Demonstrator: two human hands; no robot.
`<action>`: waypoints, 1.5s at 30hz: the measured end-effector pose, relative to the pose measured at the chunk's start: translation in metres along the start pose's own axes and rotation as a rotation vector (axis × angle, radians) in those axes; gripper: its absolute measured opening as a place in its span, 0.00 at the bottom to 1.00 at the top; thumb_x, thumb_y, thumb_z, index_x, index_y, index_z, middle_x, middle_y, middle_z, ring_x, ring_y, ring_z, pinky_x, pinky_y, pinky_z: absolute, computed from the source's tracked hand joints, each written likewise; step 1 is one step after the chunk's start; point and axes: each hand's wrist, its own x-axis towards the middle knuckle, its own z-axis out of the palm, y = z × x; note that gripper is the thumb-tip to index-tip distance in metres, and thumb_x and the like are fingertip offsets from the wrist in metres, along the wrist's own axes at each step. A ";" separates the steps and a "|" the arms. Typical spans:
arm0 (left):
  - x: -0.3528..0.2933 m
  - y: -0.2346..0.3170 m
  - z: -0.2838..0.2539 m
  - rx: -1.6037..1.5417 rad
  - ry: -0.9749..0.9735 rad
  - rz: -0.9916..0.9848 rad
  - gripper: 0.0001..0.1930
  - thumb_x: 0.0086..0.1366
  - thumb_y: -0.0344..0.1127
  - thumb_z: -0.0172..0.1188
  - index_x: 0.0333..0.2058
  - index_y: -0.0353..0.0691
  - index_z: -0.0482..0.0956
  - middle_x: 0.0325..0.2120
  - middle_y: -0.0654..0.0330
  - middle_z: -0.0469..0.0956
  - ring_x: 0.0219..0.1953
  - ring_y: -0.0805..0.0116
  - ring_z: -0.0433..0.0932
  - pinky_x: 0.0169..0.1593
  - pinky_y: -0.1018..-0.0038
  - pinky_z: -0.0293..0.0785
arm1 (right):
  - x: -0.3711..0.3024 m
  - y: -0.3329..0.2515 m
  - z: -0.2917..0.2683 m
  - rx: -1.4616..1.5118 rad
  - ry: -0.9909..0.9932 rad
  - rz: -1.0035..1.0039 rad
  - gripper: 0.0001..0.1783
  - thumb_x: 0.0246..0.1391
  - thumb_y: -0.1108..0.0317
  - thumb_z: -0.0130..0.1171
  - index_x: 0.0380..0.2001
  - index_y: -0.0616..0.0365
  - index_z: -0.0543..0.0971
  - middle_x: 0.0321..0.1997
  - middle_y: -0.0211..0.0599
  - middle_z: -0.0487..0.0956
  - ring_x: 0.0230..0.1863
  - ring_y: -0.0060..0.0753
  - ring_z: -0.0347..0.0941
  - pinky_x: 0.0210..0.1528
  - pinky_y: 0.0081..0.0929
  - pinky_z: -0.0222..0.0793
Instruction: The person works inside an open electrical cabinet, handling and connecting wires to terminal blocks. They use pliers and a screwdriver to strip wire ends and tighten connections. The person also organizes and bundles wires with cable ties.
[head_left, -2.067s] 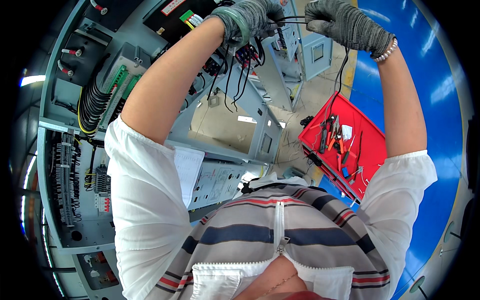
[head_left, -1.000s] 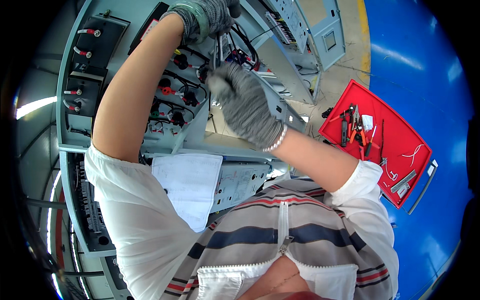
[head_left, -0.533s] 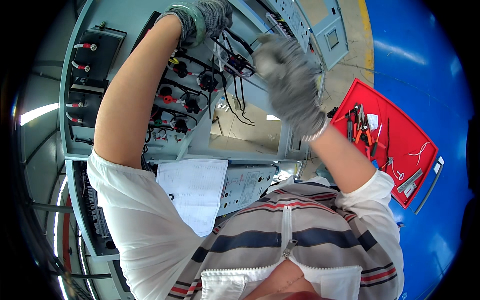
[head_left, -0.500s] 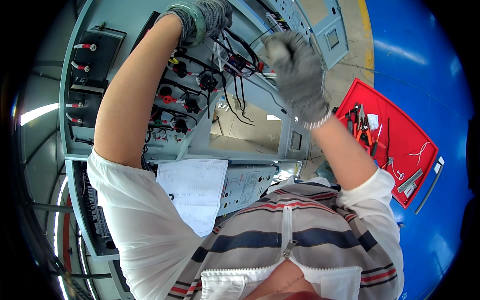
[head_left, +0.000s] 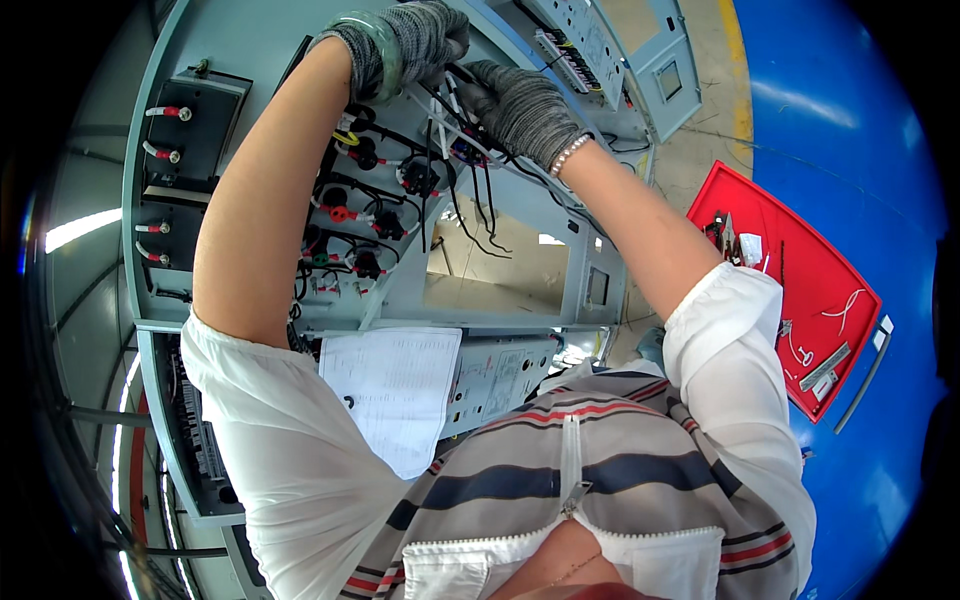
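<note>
My left hand [head_left: 425, 45], in a grey knit glove with a green bangle at the wrist, is closed at the top of a bundle of thin black and white wires [head_left: 486, 205]. Close beside it, my right hand [head_left: 525, 112], gloved alike, has its fingers curled onto the same bundle. The fingertips are partly hidden among the wires. Loose black ends dangle below both hands, inside an open grey-green cabinet [head_left: 235, 50]. Under my left forearm sit rows of black, red and green switch backs [head_left: 415, 178] with wires attached.
A printed sheet [head_left: 390, 400] lies on the cabinet's lower panel. At right a red tray [head_left: 835, 265] on the blue floor [head_left: 810, 60] holds pliers [head_left: 728, 235] and small parts. An open cabinet door [head_left: 665, 85] stands at the upper right. Black terminal boxes [head_left: 205, 110] line the left.
My right hand has moved left from beside the wires to the bundle, next to my left hand. My left hand stays in nearly the same place.
</note>
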 end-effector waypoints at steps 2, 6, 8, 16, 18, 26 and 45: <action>-0.006 0.021 -0.017 -0.158 -0.094 -0.098 0.08 0.54 0.34 0.54 0.31 0.40 0.77 0.24 0.55 0.77 0.29 0.56 0.76 0.36 0.66 0.72 | 0.006 0.006 0.000 -0.066 -0.007 -0.019 0.17 0.58 0.54 0.47 0.40 0.52 0.77 0.32 0.44 0.79 0.37 0.43 0.77 0.44 0.39 0.70; -0.034 0.052 -0.011 -0.005 0.051 -0.172 0.07 0.53 0.34 0.56 0.30 0.40 0.78 0.26 0.55 0.78 0.32 0.56 0.77 0.38 0.65 0.72 | 0.012 0.007 0.004 -0.155 -0.040 -0.044 0.16 0.58 0.56 0.47 0.38 0.55 0.76 0.31 0.44 0.79 0.35 0.42 0.77 0.42 0.39 0.71; -0.058 0.042 0.017 0.308 0.278 0.075 0.14 0.59 0.36 0.55 0.43 0.38 0.70 0.26 0.53 0.78 0.32 0.56 0.79 0.39 0.64 0.75 | 0.011 0.004 0.005 -0.221 -0.072 -0.083 0.14 0.57 0.57 0.48 0.37 0.55 0.76 0.30 0.44 0.79 0.35 0.42 0.77 0.41 0.38 0.71; -0.117 0.080 0.044 -0.949 0.373 -0.325 0.13 0.62 0.33 0.54 0.45 0.41 0.68 0.28 0.64 0.74 0.31 0.74 0.76 0.37 0.78 0.74 | 0.015 0.014 0.004 -0.261 -0.047 -0.164 0.12 0.53 0.60 0.51 0.36 0.55 0.76 0.28 0.45 0.78 0.33 0.44 0.77 0.36 0.40 0.72; -0.120 0.083 0.050 -1.296 0.400 -0.339 0.12 0.62 0.32 0.54 0.44 0.40 0.69 0.29 0.63 0.74 0.31 0.73 0.75 0.40 0.76 0.75 | 0.016 0.018 0.004 -0.260 -0.043 -0.166 0.13 0.54 0.60 0.50 0.36 0.55 0.76 0.28 0.45 0.78 0.32 0.44 0.76 0.36 0.40 0.71; -0.162 0.084 0.055 -1.597 0.385 -0.296 0.18 0.62 0.31 0.54 0.50 0.35 0.67 0.24 0.63 0.69 0.24 0.76 0.71 0.34 0.72 0.75 | 0.020 0.022 0.010 -0.229 -0.034 -0.153 0.14 0.57 0.60 0.46 0.40 0.56 0.74 0.28 0.50 0.77 0.33 0.49 0.75 0.38 0.41 0.71; -0.251 0.068 0.075 -1.288 0.720 -0.502 0.10 0.62 0.34 0.57 0.41 0.36 0.76 0.20 0.66 0.71 0.20 0.81 0.67 0.24 0.84 0.63 | 0.024 0.005 -0.014 -0.012 -0.063 -0.135 0.15 0.57 0.62 0.52 0.47 0.53 0.75 0.30 0.42 0.78 0.35 0.38 0.76 0.43 0.30 0.71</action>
